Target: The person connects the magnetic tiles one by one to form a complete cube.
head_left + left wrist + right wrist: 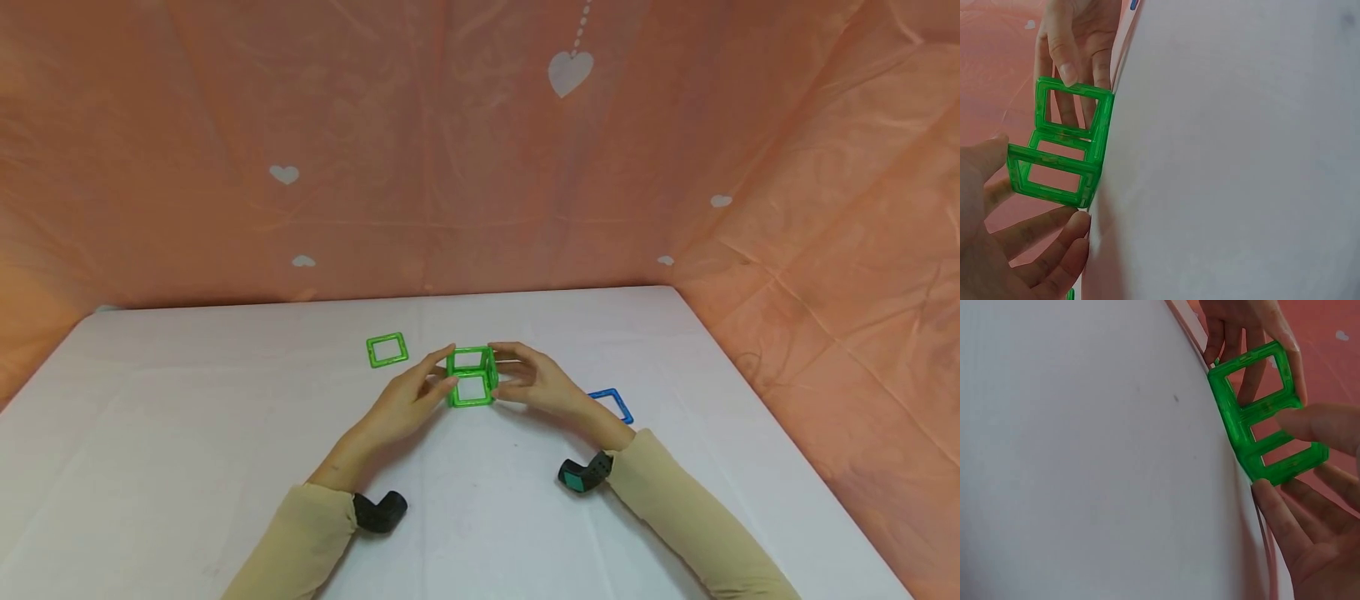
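A box of green magnetic tiles [471, 372], with clear frames and square openings, stands between both hands at the middle of the white table. My left hand [401, 404] holds its left side, thumb at the near edge and index finger at the far top. Across from it, my right hand [543, 385] grips the right side with thumb and fingers. In the left wrist view, the tile box [1054, 156] shows an open side between its upright tiles. Seen from the right wrist, the thumb lies over the box [1269, 406] and the fingertips meet its lower edge.
One loose green tile [389, 362] lies flat beyond the left hand. A blue tile [624, 406] lies partly hidden behind the right forearm. Orange cloth [480, 167] with pale hearts hangs behind the white table [225, 433] and along its right side.
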### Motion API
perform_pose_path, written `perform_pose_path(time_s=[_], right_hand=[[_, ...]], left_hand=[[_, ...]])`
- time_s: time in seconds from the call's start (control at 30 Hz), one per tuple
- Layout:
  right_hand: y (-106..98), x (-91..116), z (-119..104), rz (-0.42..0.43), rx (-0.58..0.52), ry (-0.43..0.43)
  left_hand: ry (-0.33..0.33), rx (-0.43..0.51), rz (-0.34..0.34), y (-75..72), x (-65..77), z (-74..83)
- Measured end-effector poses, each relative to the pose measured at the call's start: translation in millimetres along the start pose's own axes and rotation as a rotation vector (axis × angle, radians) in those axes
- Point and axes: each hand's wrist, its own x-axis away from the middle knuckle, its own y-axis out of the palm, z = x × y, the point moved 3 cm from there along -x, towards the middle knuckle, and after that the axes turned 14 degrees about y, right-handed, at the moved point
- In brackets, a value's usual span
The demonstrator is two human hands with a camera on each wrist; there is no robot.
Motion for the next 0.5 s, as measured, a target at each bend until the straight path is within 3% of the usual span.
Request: perform_pose_path(time_s=[0.5], right_hand=[[-17,14,7,0.046,0.074,0.093]], left_hand=[[-0.005,-0.01,-0.001,0.5,-0.9,-2.6]])
